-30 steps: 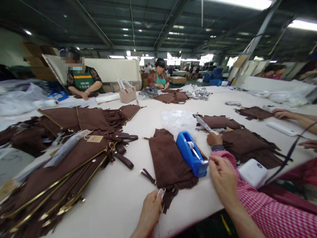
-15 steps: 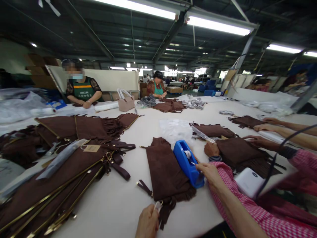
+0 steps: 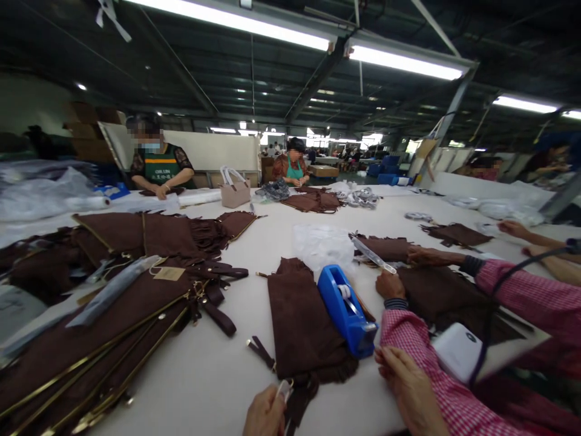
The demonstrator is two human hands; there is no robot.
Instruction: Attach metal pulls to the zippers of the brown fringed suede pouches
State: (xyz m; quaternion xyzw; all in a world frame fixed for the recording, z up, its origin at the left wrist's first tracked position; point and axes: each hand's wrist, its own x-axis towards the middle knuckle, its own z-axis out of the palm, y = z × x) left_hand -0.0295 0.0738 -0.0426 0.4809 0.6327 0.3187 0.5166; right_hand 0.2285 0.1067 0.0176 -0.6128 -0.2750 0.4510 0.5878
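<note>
A dark brown fringed bag (image 3: 297, 324) lies flat on the table in front of me, its strap trailing off the near edge. At that edge my left hand (image 3: 264, 410) is closed on the brown strap (image 3: 299, 402) near a metal ring, with something clear and shiny at the fingertips. On the bag's right side stands a blue tape dispenser (image 3: 347, 312) with a white roll. My right hand (image 3: 406, 381) is just below the dispenser's front end, apart from it, with thumb and fingers pinched. What they hold, if anything, is too small to make out.
Brown bags with gold zips (image 3: 136, 327) are piled at left. Beside me on the right, a co-worker's checked sleeve (image 3: 422, 339) reaches over another brown bag (image 3: 436, 290). A white device (image 3: 458, 351) with a dark cable lies there. Clear plastic bags (image 3: 320, 242) lie beyond the dispenser.
My right hand has left the tape dispenser and moved down toward me. My left hand has shifted slightly left and down. The co-worker's far arm now reaches farther forward over the bags.
</note>
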